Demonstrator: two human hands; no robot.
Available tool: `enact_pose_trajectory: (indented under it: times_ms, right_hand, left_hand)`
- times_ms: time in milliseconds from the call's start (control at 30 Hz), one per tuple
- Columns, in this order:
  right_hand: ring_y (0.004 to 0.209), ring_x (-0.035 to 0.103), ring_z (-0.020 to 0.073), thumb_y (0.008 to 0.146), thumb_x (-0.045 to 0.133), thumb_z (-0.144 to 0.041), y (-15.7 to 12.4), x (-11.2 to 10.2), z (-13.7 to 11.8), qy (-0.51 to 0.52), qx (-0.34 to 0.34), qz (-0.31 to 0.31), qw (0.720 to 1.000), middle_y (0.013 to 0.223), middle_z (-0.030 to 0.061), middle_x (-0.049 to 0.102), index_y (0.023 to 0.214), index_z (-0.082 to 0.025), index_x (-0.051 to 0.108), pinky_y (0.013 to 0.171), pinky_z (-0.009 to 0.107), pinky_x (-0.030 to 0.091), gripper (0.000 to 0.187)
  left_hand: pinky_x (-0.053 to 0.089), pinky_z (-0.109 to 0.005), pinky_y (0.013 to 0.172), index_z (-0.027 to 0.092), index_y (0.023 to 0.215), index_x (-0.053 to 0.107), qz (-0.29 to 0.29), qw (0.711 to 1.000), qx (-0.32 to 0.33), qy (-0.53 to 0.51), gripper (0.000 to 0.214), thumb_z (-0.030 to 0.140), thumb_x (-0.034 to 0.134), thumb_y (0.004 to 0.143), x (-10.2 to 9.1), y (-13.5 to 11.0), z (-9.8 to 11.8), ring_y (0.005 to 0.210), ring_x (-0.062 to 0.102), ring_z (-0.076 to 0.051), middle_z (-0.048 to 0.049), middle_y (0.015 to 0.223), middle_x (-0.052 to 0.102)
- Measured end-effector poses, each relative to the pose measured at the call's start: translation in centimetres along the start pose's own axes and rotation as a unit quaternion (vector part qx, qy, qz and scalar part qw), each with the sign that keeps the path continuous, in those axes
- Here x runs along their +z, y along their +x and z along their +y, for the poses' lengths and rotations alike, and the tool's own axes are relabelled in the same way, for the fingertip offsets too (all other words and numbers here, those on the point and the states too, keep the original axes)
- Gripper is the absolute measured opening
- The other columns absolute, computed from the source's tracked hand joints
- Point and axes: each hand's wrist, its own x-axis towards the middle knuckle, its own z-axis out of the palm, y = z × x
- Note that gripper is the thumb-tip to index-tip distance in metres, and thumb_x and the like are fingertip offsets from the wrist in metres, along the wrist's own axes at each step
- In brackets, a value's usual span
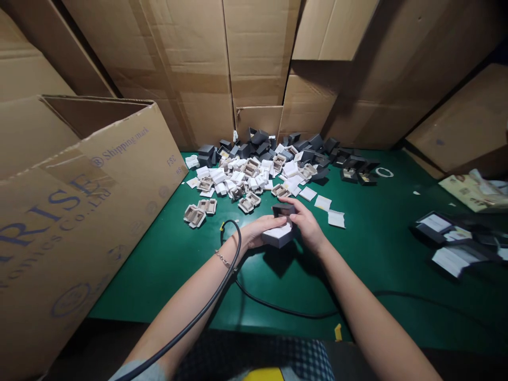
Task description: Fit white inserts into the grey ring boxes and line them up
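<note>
While the left hand (256, 233) and right hand (308, 225) curl, half closed, round the small dark box (280, 241), hold it level; press softly; pale trays (249, 201) lie farther away

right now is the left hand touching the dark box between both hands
Touching: the head view shows the left hand gripping the dark box by its side.
</note>
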Motion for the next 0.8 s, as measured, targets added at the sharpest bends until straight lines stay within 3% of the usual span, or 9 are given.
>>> enact_pose_trajectory:
  times_ms: [100, 200, 333, 400, 467, 567, 667, 800]
  right_hand:
    - [0.106, 0.060, 0.0246, 0.078, 0.046, -0.035, 0.3, -0.4, 0.3, -0.059, -0.012, 0.027, 0.998, 0.110, 0.0055, 0.068, 0.116, -0.022, 0.059, 0.095, 0.041, 0.045, 0.043]
    - [0.106, 0.060, 0.0261, 0.081, 0.043, -0.033, 0.8, -1.6, 0.7, -0.187, 0.020, 0.105, 0.976, 0.112, 0.0096, 0.067, 0.117, -0.019, 0.060, 0.097, 0.044, 0.044, 0.042]
    - [0.128, 0.042, 0.0352, 0.080, 0.045, -0.031, 1.1, -3.7, 1.4, -0.442, 0.116, 0.167, 0.874, 0.138, 0.0143, 0.050, 0.124, -0.018, 0.057, 0.105, 0.057, 0.030, 0.047]
    - [0.135, 0.030, 0.0396, 0.084, 0.043, -0.038, 1.0, -4.6, 1.6, -0.509, 0.202, 0.148, 0.824, 0.150, 0.0123, 0.035, 0.132, -0.020, 0.051, 0.105, 0.064, 0.024, 0.052]
    - [0.137, 0.026, 0.0409, 0.087, 0.038, -0.046, 0.9, -5.3, 1.8, -0.533, 0.269, 0.110, 0.795, 0.154, 0.0110, 0.027, 0.137, -0.022, 0.045, 0.104, 0.065, 0.024, 0.056]
    - [0.134, 0.031, 0.0384, 0.089, 0.032, -0.050, 0.7, -6.0, 1.9, -0.555, 0.293, 0.087, 0.773, 0.152, 0.0130, 0.030, 0.138, -0.020, 0.043, 0.104, 0.060, 0.029, 0.058]
    - [0.129, 0.039, 0.0379, 0.091, 0.030, -0.046, 0.7, -6.6, 1.9, -0.572, 0.292, 0.110, 0.759, 0.146, 0.0154, 0.038, 0.134, -0.019, 0.047, 0.099, 0.058, 0.035, 0.054]
    - [0.123, 0.044, 0.0355, 0.090, 0.032, -0.038, 1.1, -6.9, 2.5, -0.557, 0.269, 0.154, 0.770, 0.135, 0.0173, 0.049, 0.132, -0.016, 0.046, 0.096, 0.058, 0.038, 0.049]
  left_hand:
    - [0.042, -0.023, 0.051, 0.012, 0.080, 0.065, 0.025, 0.999, 0.037, -0.011, 0.034, 0.033, 0.083, 0.059, 0.1, 0.2, 0.0, 0.053, 0.054, -0.009, -0.0021, 0.066, 0.063]
    - [0.043, -0.021, 0.051, 0.012, 0.079, 0.064, 0.079, 0.991, 0.097, -0.037, 0.036, 0.034, 0.082, 0.058, 0.0, 0.6, 0.1, 0.053, 0.055, -0.008, -0.0010, 0.066, 0.062]
    - [0.042, -0.018, 0.047, 0.013, 0.074, 0.061, 0.132, 0.979, 0.144, -0.059, 0.028, 0.033, 0.078, 0.065, -0.1, 0.8, 0.3, 0.050, 0.054, -0.007, 0.0016, 0.061, 0.060]
    - [0.041, -0.018, 0.045, 0.013, 0.077, 0.061, 0.160, 0.975, 0.139, -0.060, 0.023, 0.032, 0.073, 0.071, -0.1, 0.8, 0.4, 0.049, 0.054, -0.007, 0.0017, 0.062, 0.060]
    - [0.042, -0.019, 0.044, 0.014, 0.080, 0.061, 0.186, 0.973, 0.120, -0.063, 0.018, 0.031, 0.067, 0.076, -0.1, 0.8, 0.5, 0.049, 0.055, -0.008, 0.0008, 0.062, 0.061]
    - [0.045, -0.020, 0.047, 0.013, 0.082, 0.061, 0.206, 0.970, 0.105, -0.075, 0.014, 0.027, 0.063, 0.079, -0.2, 1.0, 0.5, 0.055, 0.058, -0.010, -0.0013, 0.067, 0.063]
    - [0.047, -0.020, 0.051, 0.014, 0.085, 0.061, 0.207, 0.969, 0.115, -0.075, 0.012, 0.022, 0.063, 0.077, -0.3, 1.1, 0.4, 0.061, 0.059, -0.011, -0.0017, 0.073, 0.064]
    - [0.048, -0.021, 0.055, 0.016, 0.095, 0.060, 0.185, 0.973, 0.130, -0.045, 0.021, 0.023, 0.063, 0.075, -0.2, 1.2, 0.2, 0.067, 0.060, -0.011, -0.0033, 0.083, 0.066]
